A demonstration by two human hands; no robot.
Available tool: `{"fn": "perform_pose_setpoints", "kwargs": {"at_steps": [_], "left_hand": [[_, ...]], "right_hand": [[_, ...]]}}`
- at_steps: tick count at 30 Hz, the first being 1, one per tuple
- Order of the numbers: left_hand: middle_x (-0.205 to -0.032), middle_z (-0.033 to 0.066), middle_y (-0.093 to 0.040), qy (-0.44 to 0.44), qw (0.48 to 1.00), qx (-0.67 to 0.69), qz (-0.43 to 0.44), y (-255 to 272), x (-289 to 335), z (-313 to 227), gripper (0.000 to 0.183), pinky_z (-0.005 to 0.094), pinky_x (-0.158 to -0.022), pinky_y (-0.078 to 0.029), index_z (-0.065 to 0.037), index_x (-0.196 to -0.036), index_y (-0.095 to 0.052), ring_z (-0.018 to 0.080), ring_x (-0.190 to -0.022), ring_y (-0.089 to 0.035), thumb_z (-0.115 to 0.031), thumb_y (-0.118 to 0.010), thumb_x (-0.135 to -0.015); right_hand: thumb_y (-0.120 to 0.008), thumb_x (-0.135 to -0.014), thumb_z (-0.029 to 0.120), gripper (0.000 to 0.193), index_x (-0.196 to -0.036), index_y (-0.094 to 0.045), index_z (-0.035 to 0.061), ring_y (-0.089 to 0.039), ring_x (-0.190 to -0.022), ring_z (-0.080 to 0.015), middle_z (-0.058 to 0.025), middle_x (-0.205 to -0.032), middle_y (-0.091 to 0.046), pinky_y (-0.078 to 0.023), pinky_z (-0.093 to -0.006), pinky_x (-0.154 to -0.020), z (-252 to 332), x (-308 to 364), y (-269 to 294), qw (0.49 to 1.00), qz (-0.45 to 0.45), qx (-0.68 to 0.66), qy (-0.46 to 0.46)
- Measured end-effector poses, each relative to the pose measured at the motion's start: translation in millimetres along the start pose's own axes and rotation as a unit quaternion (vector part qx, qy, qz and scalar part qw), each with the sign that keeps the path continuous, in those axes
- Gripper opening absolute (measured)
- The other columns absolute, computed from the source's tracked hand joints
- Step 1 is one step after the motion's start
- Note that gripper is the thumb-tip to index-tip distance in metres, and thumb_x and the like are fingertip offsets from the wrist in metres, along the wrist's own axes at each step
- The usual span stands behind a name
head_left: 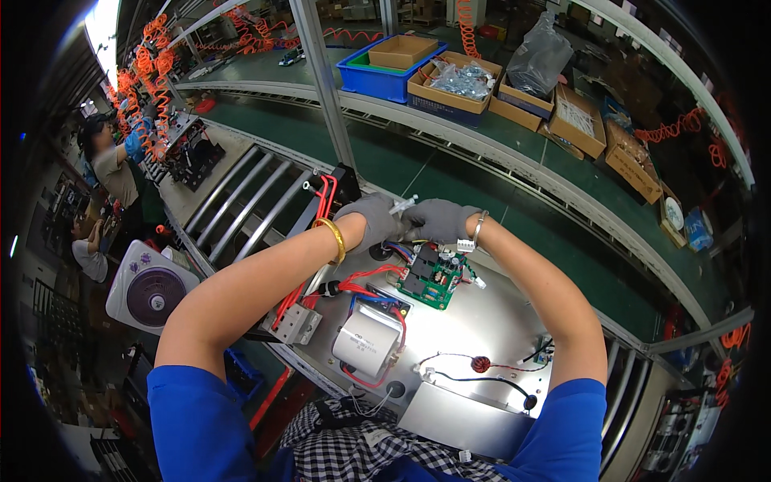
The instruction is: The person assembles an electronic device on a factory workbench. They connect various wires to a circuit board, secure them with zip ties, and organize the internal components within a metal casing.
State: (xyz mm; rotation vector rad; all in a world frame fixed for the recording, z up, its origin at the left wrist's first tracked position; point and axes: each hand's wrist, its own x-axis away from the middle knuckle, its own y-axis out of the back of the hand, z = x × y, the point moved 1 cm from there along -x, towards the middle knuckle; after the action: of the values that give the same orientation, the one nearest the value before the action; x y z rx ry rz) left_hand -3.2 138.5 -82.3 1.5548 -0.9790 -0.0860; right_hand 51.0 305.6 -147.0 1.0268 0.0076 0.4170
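Note:
Both hands wear grey gloves and meet over the far edge of a shiny metal chassis [458, 329]. My left hand [371, 218] is closed, with a small white plastic piece [404, 205] sticking up at its fingertips; its exact kind is too small to tell. Against it, my right hand [438, 219] has its fingers curled in, and what they grip is hidden. Just below the hands sits a green circuit board [434, 277] with dark parts and coloured wires. A white connector [465, 246] shows beside my right wrist. Nearer me lies a silver cylindrical capacitor [365, 341] with red leads.
Rollers [257, 201] run beside the chassis at left. A terminal block [297, 323] with red wires is at its left edge. Beyond the frame post [323, 88], a shelf holds a blue bin [373, 83] and cardboard boxes [450, 100]. A white fan unit [152, 289] stands left; two people work farther off.

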Motion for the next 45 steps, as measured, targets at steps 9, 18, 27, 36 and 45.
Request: {"fn": "perform_pose_setpoints", "kwargs": {"at_steps": [9,18,27,36,45], "left_hand": [[-0.107,0.0257,-0.068,0.002,0.999,-0.038,-0.029,-7,-10,3,0.046,0.0417,-0.088,-0.053,-0.001,-0.105,-0.07,0.0381,-0.101,-0.067,-0.043,-0.066,-0.084],[-0.099,0.0238,-0.07,-0.047,0.998,-0.038,-0.027,-6,-10,4,0.038,0.041,-0.082,-0.054,-0.002,-0.1,-0.071,0.0372,-0.091,-0.069,-0.033,-0.067,-0.079],[-0.117,0.0218,-0.066,-0.035,0.997,-0.006,-0.063,5,6,-2,0.05,0.0417,-0.09,-0.052,-0.007,-0.12,-0.064,0.036,-0.108,-0.065,-0.034,-0.069,-0.078],[-0.126,0.0195,-0.063,-0.029,0.999,0.034,-0.003,11,9,-6,0.062,0.0403,-0.095,-0.05,-0.011,-0.133,-0.055,0.0346,-0.115,-0.062,-0.031,-0.069,-0.077],[-0.129,0.0181,-0.062,-0.06,0.998,0.006,-0.025,3,-3,4,0.061,0.037,-0.097,-0.05,-0.011,-0.138,-0.053,0.0328,-0.116,-0.063,-0.027,-0.067,-0.081]], "right_hand": [[-0.066,-0.089,0.043,0.035,-0.105,-0.069,0.0118,-0.063,-0.094,-0.0366,-0.0154,-0.099,-0.068,-0.05,-0.0448,-0.082,-1,20,0,0.995,-0.096,0.036,0.013],[-0.067,-0.087,0.046,0.038,-0.105,-0.07,0.0129,-0.062,-0.092,-0.0367,-0.0158,-0.097,-0.065,-0.05,-0.046,-0.08,-5,19,-3,0.986,-0.14,0.085,0.031],[-0.072,-0.086,0.035,0.033,-0.103,-0.071,0.0066,-0.063,-0.083,-0.025,-0.0114,-0.09,-0.069,-0.05,-0.0375,-0.077,-15,11,-8,0.987,-0.103,-0.113,0.057],[-0.075,-0.088,0.026,0.029,-0.101,-0.072,0.0011,-0.06,-0.082,-0.0121,-0.0055,-0.09,-0.071,-0.05,-0.0302,-0.077,-17,12,-15,0.956,-0.067,-0.286,0.016],[-0.072,-0.091,0.021,0.026,-0.106,-0.071,0.0004,-0.061,-0.086,-0.0124,-0.0062,-0.096,-0.072,-0.05,-0.0299,-0.082,-8,13,-13,0.949,-0.045,-0.31,0.016]]}}
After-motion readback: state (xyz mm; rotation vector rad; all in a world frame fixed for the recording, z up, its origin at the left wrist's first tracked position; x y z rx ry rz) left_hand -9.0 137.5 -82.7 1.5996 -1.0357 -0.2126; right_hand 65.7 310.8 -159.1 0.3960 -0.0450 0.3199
